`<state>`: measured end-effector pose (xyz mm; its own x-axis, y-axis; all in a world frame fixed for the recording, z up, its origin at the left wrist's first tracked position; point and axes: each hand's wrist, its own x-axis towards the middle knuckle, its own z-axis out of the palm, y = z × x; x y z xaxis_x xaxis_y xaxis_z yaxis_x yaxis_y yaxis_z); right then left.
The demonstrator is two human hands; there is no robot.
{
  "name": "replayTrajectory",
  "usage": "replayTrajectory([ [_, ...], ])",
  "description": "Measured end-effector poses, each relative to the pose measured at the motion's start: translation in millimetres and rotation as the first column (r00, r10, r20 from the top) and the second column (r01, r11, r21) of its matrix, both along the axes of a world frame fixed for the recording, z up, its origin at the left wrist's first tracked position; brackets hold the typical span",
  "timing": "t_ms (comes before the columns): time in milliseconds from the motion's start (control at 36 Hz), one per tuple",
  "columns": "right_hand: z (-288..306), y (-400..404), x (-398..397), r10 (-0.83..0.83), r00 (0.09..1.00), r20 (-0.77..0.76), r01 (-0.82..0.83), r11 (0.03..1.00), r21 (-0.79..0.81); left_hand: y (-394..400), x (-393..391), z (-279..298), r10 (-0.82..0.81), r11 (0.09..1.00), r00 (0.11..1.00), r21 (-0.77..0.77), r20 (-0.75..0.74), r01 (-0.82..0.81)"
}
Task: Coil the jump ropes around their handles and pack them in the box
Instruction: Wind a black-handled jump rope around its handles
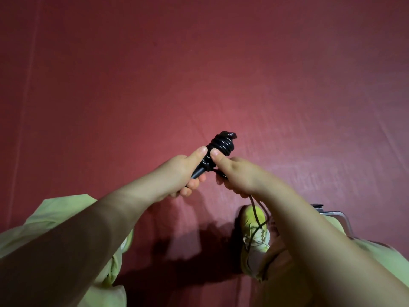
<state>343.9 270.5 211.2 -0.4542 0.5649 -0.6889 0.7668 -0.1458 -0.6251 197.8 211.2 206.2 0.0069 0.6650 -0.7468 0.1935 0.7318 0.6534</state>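
A black jump rope [222,145] is wound in several turns round its black handles, held up over the red floor. My left hand [183,173] grips the lower end of the handles, thumb along the coil. My right hand [236,176] pinches the rope beside the coil, thumb against the turns. The loose rest of the rope [257,218] hangs down from my right hand past my shoe. No box is in view.
A red mat [199,74] covers the whole floor. My yellow-green shoe [254,238] stands below my right hand. A grey metal frame [338,214] pokes out at the right, behind my arm. My light green clothes fill the lower corners.
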Motion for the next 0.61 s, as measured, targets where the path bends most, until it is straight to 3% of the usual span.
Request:
replayTrajectory([
  [194,-5,0,0,-0.109,0.992,-0.057,0.104,0.990,-0.095,3,-3,-2,-0.032,0.987,0.966,0.142,-0.257,0.070],
  [333,-6,-5,-5,-0.187,0.979,-0.082,0.170,0.968,-0.182,-4,0,1,-0.181,0.929,0.762,0.147,-0.621,0.341],
  [444,-2,-2,-6,-0.223,0.965,-0.138,0.201,0.967,-0.157,-7,0,2,-0.161,0.886,0.677,0.196,-0.718,0.420],
  [472,-1,-1,-5,-0.226,0.961,-0.162,0.203,0.968,-0.148,-7,-1,3,-0.147,0.883,0.699,0.226,-0.700,0.412],
  [528,0,2,-4,-0.241,0.950,-0.199,0.215,0.966,-0.144,-5,-2,6,-0.125,0.901,0.832,0.290,-0.540,0.324],
  [611,0,3,-2,-0.323,0.907,-0.271,0.273,0.939,-0.208,-1,-1,12,-0.098,0.967,0.990,0.227,-0.097,0.118],
])
